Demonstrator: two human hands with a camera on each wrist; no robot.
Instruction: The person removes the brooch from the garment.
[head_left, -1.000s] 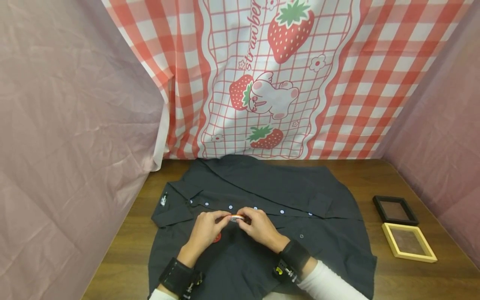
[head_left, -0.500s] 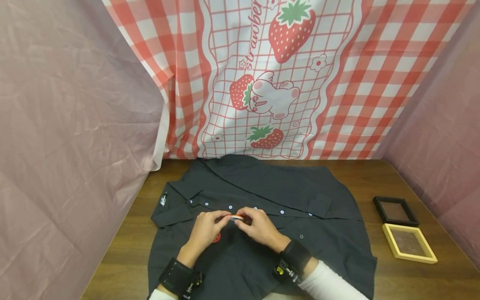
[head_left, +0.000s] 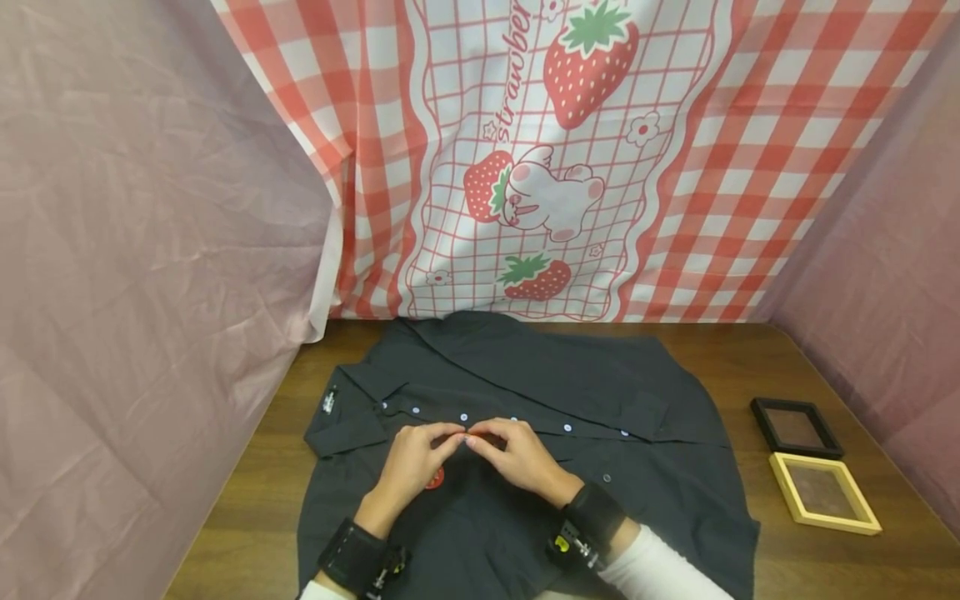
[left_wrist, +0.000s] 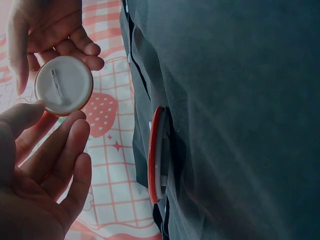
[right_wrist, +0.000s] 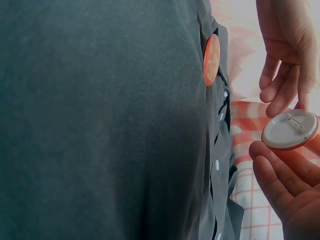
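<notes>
A round pin badge (left_wrist: 75,95) is held at its rim between my two hands, its white back with the metal pin showing in both wrist views. My left hand (head_left: 408,462) pinches one edge; my right hand (head_left: 525,458) grips the opposite side, with fingers beneath the badge (right_wrist: 287,135) in the right wrist view. From the head, fingertips hide nearly all of it. Below the hands lies a dark button-up shirt (head_left: 517,525), spread flat. Near my left hand, a red round badge (head_left: 435,477) sits on the shirt front, standing out from the cloth in the left wrist view.
Two small frames, one black (head_left: 797,454) and one pale yellow (head_left: 862,525), lie at the right on the wooden table (head_left: 247,500). A red-checked strawberry cloth (head_left: 675,250) hangs behind. Pink drapes (head_left: 150,292) close off both sides.
The badge between my fingertips has turned, so its pale disc seen earlier is now almost hidden from the head. My fingertips sit closer together. The head view has shifted slightly.
</notes>
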